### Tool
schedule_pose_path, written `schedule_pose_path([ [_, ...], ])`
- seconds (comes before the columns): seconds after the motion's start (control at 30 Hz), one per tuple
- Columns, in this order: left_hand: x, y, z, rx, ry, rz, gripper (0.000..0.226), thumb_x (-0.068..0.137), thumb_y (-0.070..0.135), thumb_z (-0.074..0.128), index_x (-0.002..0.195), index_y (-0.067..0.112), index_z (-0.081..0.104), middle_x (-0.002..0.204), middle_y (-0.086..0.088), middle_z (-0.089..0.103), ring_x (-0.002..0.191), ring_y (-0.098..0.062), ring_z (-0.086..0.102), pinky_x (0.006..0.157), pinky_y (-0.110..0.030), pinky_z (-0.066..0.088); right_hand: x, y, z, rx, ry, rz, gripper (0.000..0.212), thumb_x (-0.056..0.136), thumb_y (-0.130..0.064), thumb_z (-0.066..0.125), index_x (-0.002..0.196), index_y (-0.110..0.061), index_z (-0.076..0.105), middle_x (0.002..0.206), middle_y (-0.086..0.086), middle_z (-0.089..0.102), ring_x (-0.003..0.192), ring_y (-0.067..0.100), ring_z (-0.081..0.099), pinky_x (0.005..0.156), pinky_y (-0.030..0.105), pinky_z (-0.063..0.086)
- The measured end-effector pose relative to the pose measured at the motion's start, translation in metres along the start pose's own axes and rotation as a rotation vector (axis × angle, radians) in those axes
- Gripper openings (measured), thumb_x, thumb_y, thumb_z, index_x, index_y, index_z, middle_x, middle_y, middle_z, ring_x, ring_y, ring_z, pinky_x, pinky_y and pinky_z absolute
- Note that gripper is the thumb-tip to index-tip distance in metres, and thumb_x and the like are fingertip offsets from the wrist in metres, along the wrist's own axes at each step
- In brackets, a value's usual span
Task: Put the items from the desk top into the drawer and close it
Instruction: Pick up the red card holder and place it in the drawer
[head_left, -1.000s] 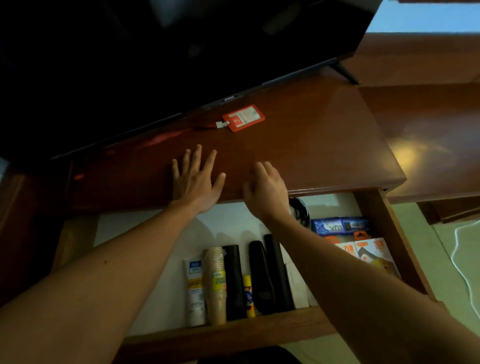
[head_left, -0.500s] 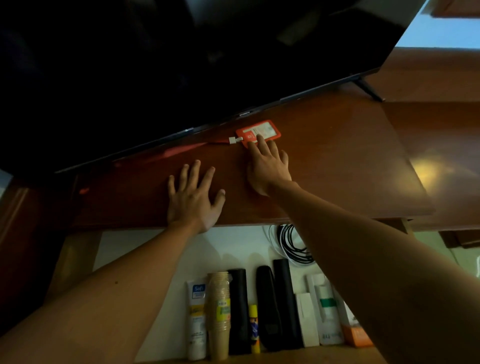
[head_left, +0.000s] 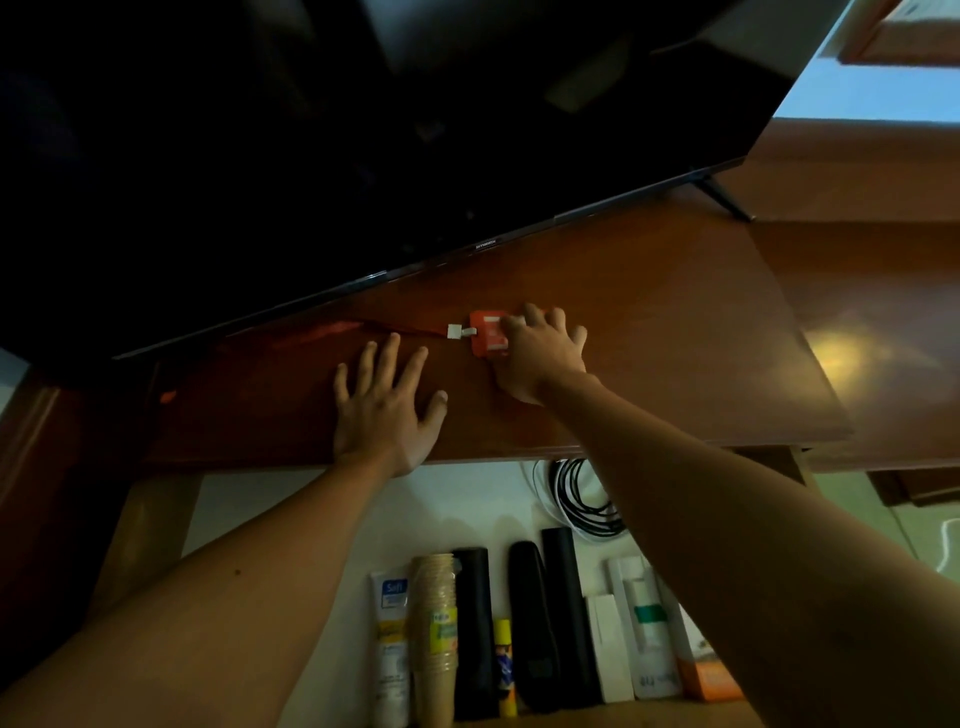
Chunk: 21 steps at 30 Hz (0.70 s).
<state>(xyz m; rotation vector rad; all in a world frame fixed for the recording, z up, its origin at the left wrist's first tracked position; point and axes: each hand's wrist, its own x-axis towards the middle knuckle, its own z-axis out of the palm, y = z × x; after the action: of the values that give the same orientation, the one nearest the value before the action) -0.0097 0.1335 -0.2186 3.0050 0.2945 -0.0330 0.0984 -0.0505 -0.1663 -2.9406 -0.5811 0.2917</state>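
One item is lying on the brown wooden desk top (head_left: 649, 312): an orange rectangular card holder (head_left: 487, 336), under the right hand (head_left: 537, 358), fingers spread, pressing it. Left hand (head_left: 387, 410) is resting flat, splayed. Next, seemingly: lifting it, strap included, into the open white-lined drawer (head_left: 311, 519).

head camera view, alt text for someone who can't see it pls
A person's right hand covers an orange card holder on a brown wooden desk top, under a black television. The left hand lies flat beside it, above an open drawer of items.
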Motion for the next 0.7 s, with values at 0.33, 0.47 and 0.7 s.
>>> schedule_pose_path([
  [0.33,0.001,-0.008,-0.013,-0.113,-0.124,0.015,0.069,0.097,0.067,0.029,0.157,0.037,0.016,0.168,0.001,-0.002,0.153,-0.022,-0.007,0.121,-0.052,-0.005,-0.044,-0.003,-0.005,-0.060,-0.075,-0.019,0.073,0.086,-0.057,0.064,0.145,-0.020,0.042,0.142,0.015,0.039,0.129,0.040,0.038,0.103,0.056,0.038],
  [0.47,-0.008,-0.012,-0.023,-0.196,-0.164,0.027,0.062,0.099,0.055,0.042,0.155,0.033,0.027,0.168,0.002,0.004,0.154,-0.022,-0.002,0.122,-0.052,-0.001,-0.061,-0.015,0.002,-0.081,-0.131,-0.054,0.074,0.089,-0.050,0.060,0.148,-0.013,0.034,0.142,0.016,0.036,0.127,0.042,0.038,0.098,0.055,0.044],
  [0.7,-0.043,-0.011,-0.035,-0.370,-0.088,0.062,0.072,0.098,0.031,0.058,0.157,0.036,0.018,0.168,0.003,0.001,0.153,-0.026,0.005,0.122,-0.053,0.013,-0.096,-0.019,0.004,0.097,0.010,-0.174,0.027,0.103,-0.028,0.044,0.125,-0.014,0.048,0.113,0.009,0.055,0.103,0.029,0.057,0.082,0.040,0.052],
])
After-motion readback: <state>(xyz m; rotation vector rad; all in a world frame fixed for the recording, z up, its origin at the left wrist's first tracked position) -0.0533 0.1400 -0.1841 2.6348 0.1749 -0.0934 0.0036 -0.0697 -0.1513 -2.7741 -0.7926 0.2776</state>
